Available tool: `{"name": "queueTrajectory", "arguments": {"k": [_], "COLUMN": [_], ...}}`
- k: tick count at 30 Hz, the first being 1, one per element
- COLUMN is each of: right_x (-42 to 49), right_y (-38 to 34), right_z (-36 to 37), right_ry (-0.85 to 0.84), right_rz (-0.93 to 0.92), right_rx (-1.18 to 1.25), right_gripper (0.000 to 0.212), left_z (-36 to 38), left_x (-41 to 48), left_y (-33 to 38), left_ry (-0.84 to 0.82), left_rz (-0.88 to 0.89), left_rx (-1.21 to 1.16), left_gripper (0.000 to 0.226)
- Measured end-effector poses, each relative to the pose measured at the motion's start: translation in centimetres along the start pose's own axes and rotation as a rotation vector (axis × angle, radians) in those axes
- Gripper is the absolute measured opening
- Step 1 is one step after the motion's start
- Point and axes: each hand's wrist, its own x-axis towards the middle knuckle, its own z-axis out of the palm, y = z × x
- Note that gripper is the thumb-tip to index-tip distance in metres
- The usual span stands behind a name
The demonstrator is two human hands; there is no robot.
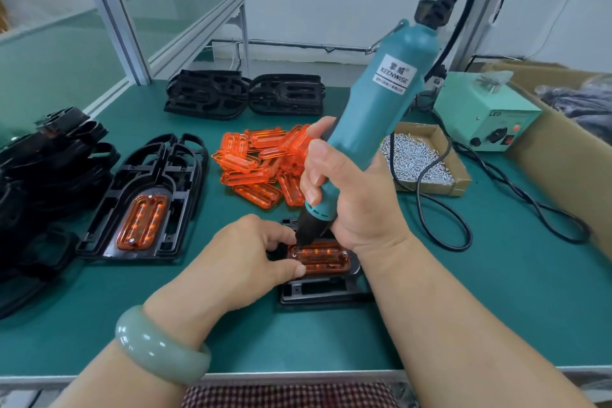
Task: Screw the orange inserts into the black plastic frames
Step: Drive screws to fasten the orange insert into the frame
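My right hand point(347, 195) grips a teal electric screwdriver point(374, 109), held nearly upright with its black tip down on the left end of an orange insert point(326, 258). That insert sits in a black plastic frame point(318, 291) on the green mat in front of me. My left hand point(251, 252) pinches the insert's left edge beside the tip, fingers curled on it. A second frame point(149, 202) with an orange insert point(142, 222) seated in it lies to the left. Loose orange inserts point(261, 162) are piled behind.
Black frames are stacked at the far left point(39, 182) and at the back point(245, 93). A cardboard tray of screws point(424, 159) and a green power box point(486, 109) stand at the right, with black cables point(463, 228) trailing across the mat. A large carton point(569, 156) borders the right edge.
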Motion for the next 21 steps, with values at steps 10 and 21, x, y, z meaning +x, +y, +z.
{"name": "queueTrajectory", "arguments": {"k": [10,21], "right_x": [1.5,0.4], "right_y": [-2.7,-3.4], "right_z": [-0.6,-8.5], "right_ry": [0.100,0.586], "right_rz": [-0.132,-0.130], "right_rx": [-0.030,0.427], "right_gripper": [0.007,0.030], "left_z": [-0.1,-0.4], "left_x": [-0.1,-1.0], "left_y": [0.3,2.7], "left_ry": [0.026,0.203], "left_rz": [-0.044,0.120], "left_rx": [0.001,0.160], "left_gripper": [0.037,0.034]}}
